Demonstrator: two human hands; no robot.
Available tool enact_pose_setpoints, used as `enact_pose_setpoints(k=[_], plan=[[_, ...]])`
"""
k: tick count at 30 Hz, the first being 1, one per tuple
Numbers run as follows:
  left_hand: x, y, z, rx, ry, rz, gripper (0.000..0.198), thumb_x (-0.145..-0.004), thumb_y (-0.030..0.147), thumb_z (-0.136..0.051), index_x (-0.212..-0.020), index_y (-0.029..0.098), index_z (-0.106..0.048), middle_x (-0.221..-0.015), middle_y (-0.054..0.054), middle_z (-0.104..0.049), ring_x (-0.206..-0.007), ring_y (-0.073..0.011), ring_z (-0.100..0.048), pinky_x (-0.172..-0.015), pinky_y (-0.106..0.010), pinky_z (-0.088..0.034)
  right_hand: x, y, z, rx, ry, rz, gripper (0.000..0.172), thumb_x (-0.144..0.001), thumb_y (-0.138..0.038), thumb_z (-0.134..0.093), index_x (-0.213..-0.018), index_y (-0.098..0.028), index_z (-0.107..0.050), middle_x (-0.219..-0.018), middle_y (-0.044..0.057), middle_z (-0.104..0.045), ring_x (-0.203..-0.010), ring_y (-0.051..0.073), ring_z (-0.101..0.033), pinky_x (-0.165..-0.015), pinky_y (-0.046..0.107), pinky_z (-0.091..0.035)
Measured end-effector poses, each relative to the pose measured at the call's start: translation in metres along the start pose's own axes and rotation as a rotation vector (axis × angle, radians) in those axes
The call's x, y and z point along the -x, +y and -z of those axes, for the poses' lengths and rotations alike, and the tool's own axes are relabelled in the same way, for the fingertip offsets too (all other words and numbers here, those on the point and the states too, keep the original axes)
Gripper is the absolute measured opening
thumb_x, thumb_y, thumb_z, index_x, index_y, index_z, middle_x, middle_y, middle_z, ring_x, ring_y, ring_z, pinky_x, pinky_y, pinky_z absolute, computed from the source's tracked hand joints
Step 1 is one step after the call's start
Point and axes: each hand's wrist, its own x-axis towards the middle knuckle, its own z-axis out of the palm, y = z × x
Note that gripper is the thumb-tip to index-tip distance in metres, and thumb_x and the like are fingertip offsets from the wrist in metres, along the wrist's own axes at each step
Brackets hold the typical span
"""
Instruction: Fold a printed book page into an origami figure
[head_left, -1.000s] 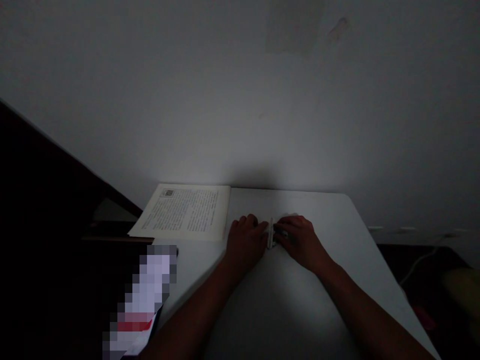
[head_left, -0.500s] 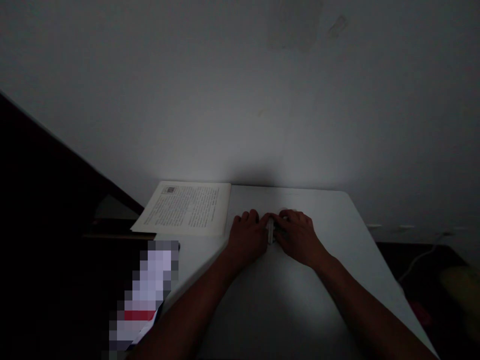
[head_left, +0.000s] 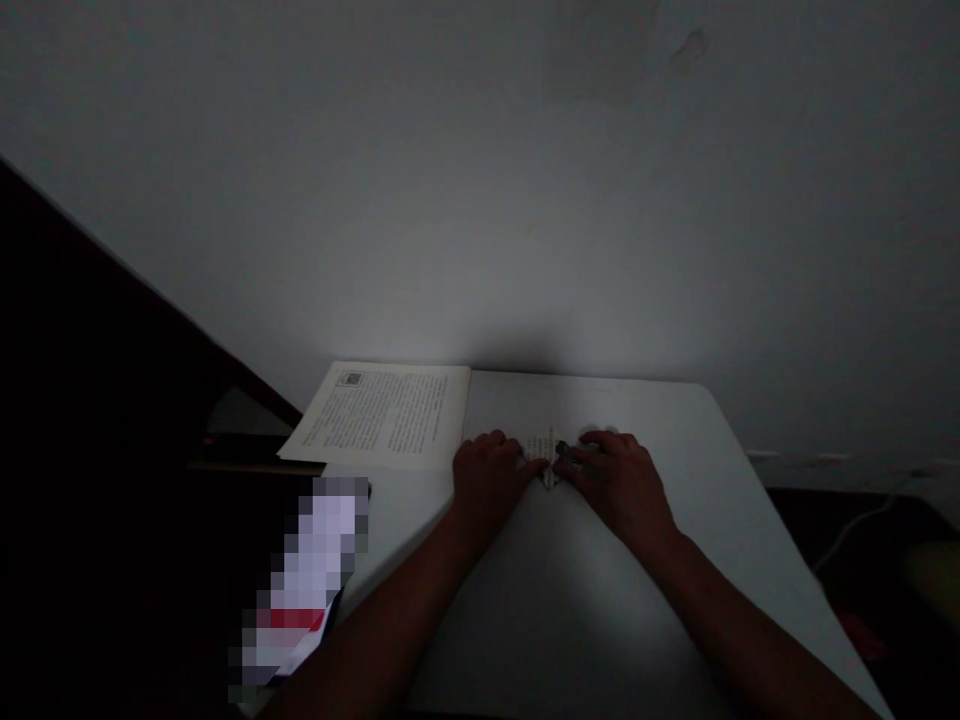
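A small piece of folded printed paper [head_left: 541, 452] lies on the white table [head_left: 540, 590] between my hands, its lower end coming to a point. The fingers of my left hand [head_left: 491, 480] are bent, and they hold the paper's left side, with the thumb at its lower part. From the right, my right hand [head_left: 619, 480] has its thumb and fingers at the paper's other edge. A small dark patch shows by the right fingertips, too dim to make out.
Printed sheets [head_left: 382, 410] lie at the table's back left, by the wall [head_left: 450, 200]. A pixelated phone-like object [head_left: 311, 580] is at the left edge. Beyond the right edge hangs a pale cable [head_left: 855, 525].
My hands have moved slightly apart. The paper, earlier a narrow upright strip between them, now shows a wider printed face. The whole view has shifted a little.
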Motion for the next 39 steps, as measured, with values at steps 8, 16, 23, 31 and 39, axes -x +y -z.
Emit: enact_pose_setpoints(k=[8,16,23,31,39], plan=[[0.0,0.001,-0.003,0.071,0.076,0.009,0.039,-0.076,0.049,-0.062,-0.097,0.016,-0.063,-0.094,-0.008,-0.06,-0.089,-0.0233,-0.055,-0.081,-0.036,-0.042,-0.001,0.008,-0.01,-0.132,0.065,-0.047,0.036,-0.073,-0.047,-0.067,-0.097,-0.021,-0.07,-0.107,0.009,-0.064,-0.098,0.027,-0.056,-0.085,0.044,-0.044],[-0.012,0.005,-0.009,0.309,0.118,-0.021,0.025,-0.073,0.029,-0.068,-0.094,0.016,-0.063,-0.098,-0.008,-0.061,-0.095,-0.0239,-0.054,-0.086,-0.039,-0.041,-0.008,0.004,-0.01,-0.31,0.075,-0.089,0.03,-0.068,-0.037,-0.072,-0.094,-0.023,-0.067,-0.106,0.006,-0.066,-0.104,0.027,-0.056,-0.095,0.048,-0.038],[-0.017,-0.005,0.001,0.805,-0.046,0.086,0.028,-0.074,0.029,-0.067,-0.099,0.017,-0.065,-0.084,-0.005,-0.069,-0.074,-0.0159,-0.061,-0.07,-0.029,-0.047,-0.009,0.0,-0.004,-0.742,0.027,-0.311,0.03,-0.071,-0.036,-0.07,-0.097,-0.022,-0.065,-0.093,0.004,-0.066,-0.084,0.019,-0.063,-0.08,0.036,-0.049],[-0.019,-0.005,0.006,1.111,-0.195,0.025,0.023,-0.075,0.035,-0.066,-0.08,0.013,-0.07,-0.074,-0.004,-0.069,-0.067,-0.0133,-0.061,-0.064,-0.024,-0.046,-0.013,-0.006,0.005,-0.841,-0.089,-0.168,0.018,-0.081,-0.038,-0.06,-0.077,-0.022,-0.067,-0.079,0.002,-0.06,-0.079,0.017,-0.058,-0.074,0.032,-0.047],[-0.023,-0.008,0.008,1.157,-0.149,0.106,0.017,-0.073,0.03,-0.066,-0.068,0.013,-0.068,-0.063,-0.001,-0.064,-0.061,-0.0114,-0.056,-0.061,-0.023,-0.043,-0.011,-0.004,0.002,-0.937,-0.054,-0.202,0.017,-0.08,-0.036,-0.061,-0.074,-0.021,-0.065,-0.078,0.003,-0.058,-0.078,0.018,-0.055,-0.072,0.033,-0.045]])
